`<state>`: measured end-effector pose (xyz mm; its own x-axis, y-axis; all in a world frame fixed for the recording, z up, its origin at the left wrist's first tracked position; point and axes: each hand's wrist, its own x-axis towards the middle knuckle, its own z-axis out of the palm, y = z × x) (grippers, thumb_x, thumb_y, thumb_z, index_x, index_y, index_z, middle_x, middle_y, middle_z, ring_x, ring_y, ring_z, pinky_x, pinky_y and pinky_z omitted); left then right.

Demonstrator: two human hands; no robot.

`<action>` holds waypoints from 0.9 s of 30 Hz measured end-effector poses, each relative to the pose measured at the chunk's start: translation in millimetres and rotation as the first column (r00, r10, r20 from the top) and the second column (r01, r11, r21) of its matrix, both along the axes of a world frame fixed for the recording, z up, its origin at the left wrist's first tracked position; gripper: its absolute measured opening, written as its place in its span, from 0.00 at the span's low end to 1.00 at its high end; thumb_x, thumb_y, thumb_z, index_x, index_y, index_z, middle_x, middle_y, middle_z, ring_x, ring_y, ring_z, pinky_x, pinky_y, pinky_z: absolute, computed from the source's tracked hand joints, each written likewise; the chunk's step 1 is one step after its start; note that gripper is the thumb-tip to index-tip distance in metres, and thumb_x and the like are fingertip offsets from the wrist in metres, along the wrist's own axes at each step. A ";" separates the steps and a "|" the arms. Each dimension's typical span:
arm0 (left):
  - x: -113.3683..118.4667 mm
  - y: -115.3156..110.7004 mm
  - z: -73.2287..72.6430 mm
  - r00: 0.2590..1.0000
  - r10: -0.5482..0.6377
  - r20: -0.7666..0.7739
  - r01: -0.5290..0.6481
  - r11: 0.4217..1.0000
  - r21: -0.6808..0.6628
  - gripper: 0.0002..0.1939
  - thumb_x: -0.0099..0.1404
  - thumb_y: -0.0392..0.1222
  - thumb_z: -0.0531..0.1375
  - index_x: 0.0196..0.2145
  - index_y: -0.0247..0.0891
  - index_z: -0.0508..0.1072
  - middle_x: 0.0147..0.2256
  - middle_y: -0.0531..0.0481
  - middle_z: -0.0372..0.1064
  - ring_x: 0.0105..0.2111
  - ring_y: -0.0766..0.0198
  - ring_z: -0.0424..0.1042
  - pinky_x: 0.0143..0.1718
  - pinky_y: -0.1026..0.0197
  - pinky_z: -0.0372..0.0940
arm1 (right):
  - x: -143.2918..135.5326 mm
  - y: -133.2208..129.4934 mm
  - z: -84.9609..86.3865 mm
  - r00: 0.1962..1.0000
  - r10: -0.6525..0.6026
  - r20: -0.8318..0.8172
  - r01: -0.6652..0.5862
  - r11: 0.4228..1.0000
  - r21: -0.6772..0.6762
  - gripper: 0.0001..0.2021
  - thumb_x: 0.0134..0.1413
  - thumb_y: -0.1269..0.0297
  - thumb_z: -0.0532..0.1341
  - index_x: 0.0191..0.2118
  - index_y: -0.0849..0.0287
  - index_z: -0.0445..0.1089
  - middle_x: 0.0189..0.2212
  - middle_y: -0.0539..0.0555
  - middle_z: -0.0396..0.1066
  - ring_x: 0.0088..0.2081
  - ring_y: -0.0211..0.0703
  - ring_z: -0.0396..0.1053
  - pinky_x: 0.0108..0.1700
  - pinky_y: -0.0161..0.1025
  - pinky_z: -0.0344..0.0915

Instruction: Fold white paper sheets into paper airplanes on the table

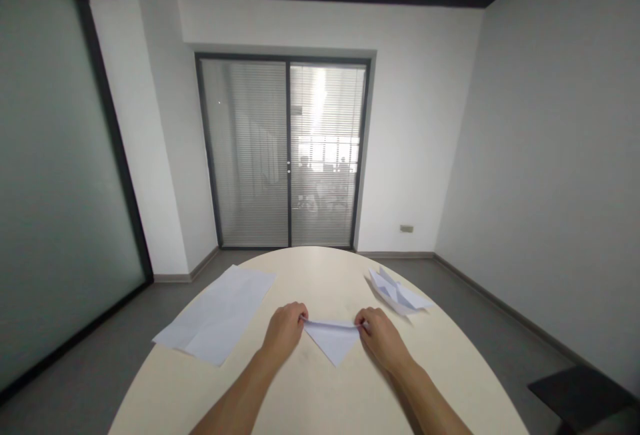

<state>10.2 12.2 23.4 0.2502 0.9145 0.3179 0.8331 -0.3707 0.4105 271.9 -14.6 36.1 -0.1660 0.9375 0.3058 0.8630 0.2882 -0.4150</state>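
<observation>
A folded white sheet of paper (333, 340) stretches between my two hands over the table, its point facing me and its long folded edge away from me. My left hand (286, 327) pinches the left end of that edge. At the opposite end, the fingers of my right hand (379, 331) are closed on the right corner. Beyond my right hand lies a folded paper shape (397, 291), with flaps standing up like a paper boat. Flat sheets of white paper (220, 311) rest to the left of my left hand.
The round cream table (320, 401) curves away toward a glass door with blinds (287, 155). A dark flat-topped piece of furniture (583, 391) stands low at the right. White walls and a frosted glass panel (60, 188) surround the table.
</observation>
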 end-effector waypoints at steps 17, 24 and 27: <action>1.3 -2.7 -2.0 0.998 -0.063 -0.016 0.064 0.997 0.051 0.15 0.59 0.24 0.54 0.35 0.40 0.75 0.38 0.50 0.72 0.43 0.60 0.66 0.47 0.61 0.59 | -4.4 -12.2 10.0 0.997 0.011 0.082 -0.003 0.995 -0.099 0.18 0.47 0.75 0.55 0.42 0.59 0.76 0.43 0.57 0.74 0.47 0.46 0.68 0.49 0.36 0.60; 1.8 -0.8 -7.1 0.990 -0.130 0.059 0.129 0.991 0.022 0.16 0.60 0.25 0.53 0.36 0.41 0.75 0.39 0.51 0.73 0.43 0.62 0.68 0.48 0.62 0.60 | -4.8 -14.3 12.0 0.990 -0.003 0.142 0.014 0.997 -0.077 0.13 0.57 0.58 0.55 0.35 0.56 0.76 0.43 0.56 0.73 0.45 0.47 0.69 0.48 0.38 0.60; 3.3 -4.7 -6.1 0.982 -0.178 0.056 0.176 0.983 0.045 0.15 0.60 0.27 0.54 0.38 0.41 0.76 0.39 0.52 0.73 0.43 0.62 0.68 0.47 0.62 0.60 | -4.5 -13.6 7.9 0.986 -0.031 0.162 0.040 0.998 -0.052 0.17 0.59 0.52 0.54 0.36 0.56 0.75 0.46 0.58 0.73 0.48 0.49 0.69 0.54 0.44 0.57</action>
<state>13.5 7.5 17.4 0.3865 0.8438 0.3724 0.7272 -0.5271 0.4397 267.5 -28.2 44.1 -0.1753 0.9583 0.2256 0.9290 0.2369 -0.2844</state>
